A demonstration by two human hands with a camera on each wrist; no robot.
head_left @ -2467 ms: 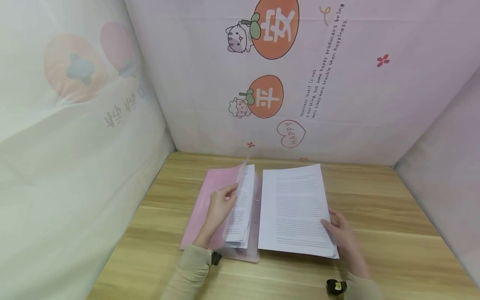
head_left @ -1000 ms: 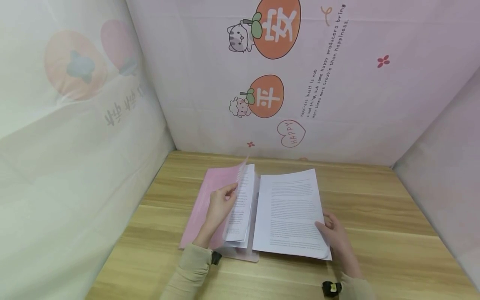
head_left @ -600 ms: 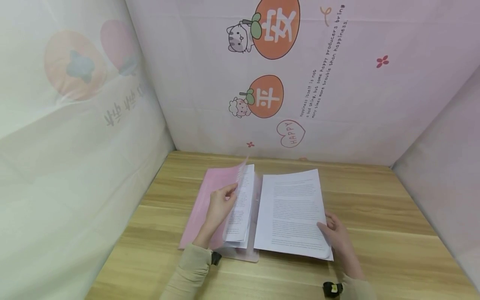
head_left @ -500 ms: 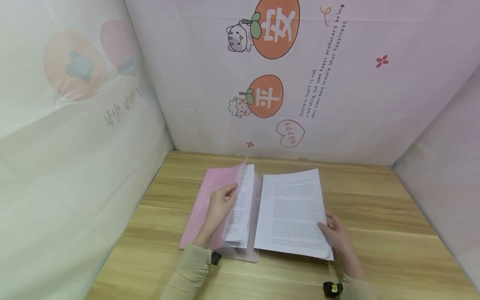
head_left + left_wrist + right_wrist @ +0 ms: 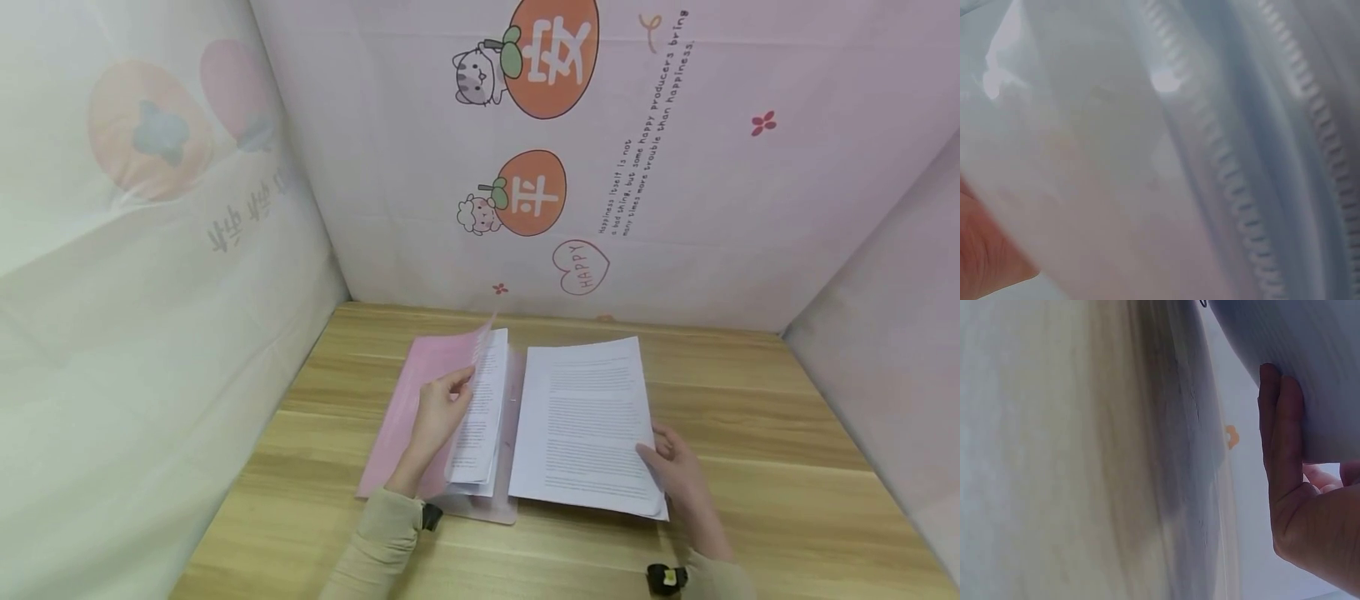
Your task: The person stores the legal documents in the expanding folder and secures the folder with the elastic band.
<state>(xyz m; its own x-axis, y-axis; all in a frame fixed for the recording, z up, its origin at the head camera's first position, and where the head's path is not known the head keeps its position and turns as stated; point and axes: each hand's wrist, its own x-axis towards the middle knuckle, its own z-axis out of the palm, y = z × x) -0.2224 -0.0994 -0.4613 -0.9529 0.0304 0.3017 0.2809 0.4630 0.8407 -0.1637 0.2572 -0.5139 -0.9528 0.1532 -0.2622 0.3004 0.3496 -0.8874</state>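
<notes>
A pink translucent folder (image 5: 405, 408) lies at the left of the table with its cover partly lifted. My left hand (image 5: 438, 412) pinches the free edge of that cover. Printed sheets (image 5: 483, 417) show inside, beside a clear back flap. In the left wrist view the plastic cover (image 5: 1085, 156) fills most of the frame, with part of the hand at lower left. To the right, my right hand (image 5: 675, 462) holds a stack of printed paper (image 5: 585, 425) by its right edge, thumb on top. In the right wrist view, fingers (image 5: 1288, 425) support the stack (image 5: 1329, 375) from beneath.
The wood-grain table (image 5: 757, 450) extends to the right of the stack. Fabric walls (image 5: 420, 167) with fruit and cartoon prints stand behind and at both sides. A black wrist strap (image 5: 665, 577) sits at the right sleeve.
Over the earlier frames the right hand and paper stack shift left over the folder's edge, then slightly back right. The left hand and the lifted cover stay in place.
</notes>
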